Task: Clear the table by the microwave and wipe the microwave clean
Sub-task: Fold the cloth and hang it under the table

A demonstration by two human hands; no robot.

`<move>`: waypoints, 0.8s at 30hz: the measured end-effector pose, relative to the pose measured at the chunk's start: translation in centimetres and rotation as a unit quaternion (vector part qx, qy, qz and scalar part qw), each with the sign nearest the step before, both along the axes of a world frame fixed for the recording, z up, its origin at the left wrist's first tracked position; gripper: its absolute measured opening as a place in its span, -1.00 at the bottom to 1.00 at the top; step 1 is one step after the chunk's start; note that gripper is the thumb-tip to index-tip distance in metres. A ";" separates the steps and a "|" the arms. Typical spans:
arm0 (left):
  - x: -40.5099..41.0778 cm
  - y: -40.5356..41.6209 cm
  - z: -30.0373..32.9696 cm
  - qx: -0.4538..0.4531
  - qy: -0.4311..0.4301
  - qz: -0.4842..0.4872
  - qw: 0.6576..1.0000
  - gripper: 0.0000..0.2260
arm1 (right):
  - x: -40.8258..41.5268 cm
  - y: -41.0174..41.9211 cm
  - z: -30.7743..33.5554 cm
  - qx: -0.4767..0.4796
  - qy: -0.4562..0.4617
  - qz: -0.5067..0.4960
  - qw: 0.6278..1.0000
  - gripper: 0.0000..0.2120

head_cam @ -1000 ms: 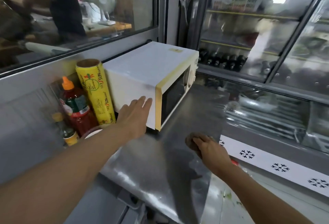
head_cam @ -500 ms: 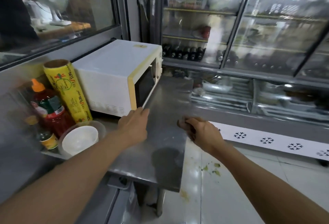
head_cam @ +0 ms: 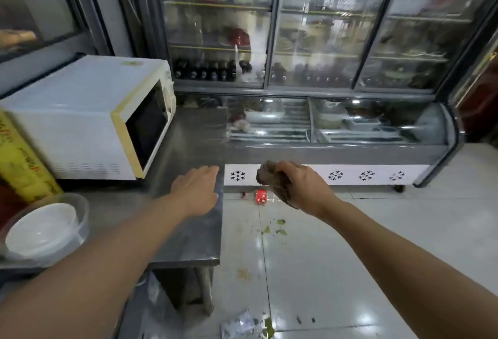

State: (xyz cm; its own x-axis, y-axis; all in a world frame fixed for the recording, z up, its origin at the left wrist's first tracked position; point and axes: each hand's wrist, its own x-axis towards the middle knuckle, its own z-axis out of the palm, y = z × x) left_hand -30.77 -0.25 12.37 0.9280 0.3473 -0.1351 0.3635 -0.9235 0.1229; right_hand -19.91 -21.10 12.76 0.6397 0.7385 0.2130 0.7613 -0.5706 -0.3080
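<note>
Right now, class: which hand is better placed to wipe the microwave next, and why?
Right. The right hand already grips the rag, though it hangs past the table edge. The left hand is nearer the microwave but open and holds nothing.

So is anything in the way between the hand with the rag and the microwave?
Nothing visible blocks it. The right hand grips the brown rag out past the table's edge, above the floor. Between it and the microwave lies bare steel table. The left hand, open, is just nearer than that line.

Yellow roll (head_cam: 23,166) cut off by left edge, print blurred.
</note>
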 end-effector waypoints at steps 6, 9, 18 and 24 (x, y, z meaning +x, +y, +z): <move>5.4 -6.4 0.9 -0.057 -0.027 -0.019 0.998 -0.56 | 3.6 -5.6 0.8 0.041 0.004 -0.009 0.999 -0.64; 9.0 -10.2 1.2 -0.101 -0.038 -0.006 0.994 -0.55 | 6.9 -9.0 1.0 0.036 -0.005 -0.006 0.999 -0.72; 19.5 -24.5 2.7 -0.386 -0.130 0.131 0.904 -0.73 | 16.0 -19.7 2.5 0.100 0.029 0.068 0.992 -0.64; 25.2 -29.1 3.4 -0.495 -0.181 0.174 0.832 -0.89 | 21.2 -22.3 2.1 0.099 0.067 0.070 0.990 -0.63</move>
State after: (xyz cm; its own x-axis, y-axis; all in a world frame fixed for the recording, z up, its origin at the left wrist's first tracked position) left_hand -5.59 -29.31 15.77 0.8371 0.4881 -0.2471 0.3605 -0.1523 0.9203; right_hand 1.26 -43.45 14.90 0.5664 0.7739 0.2835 0.7737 -0.3807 -0.5064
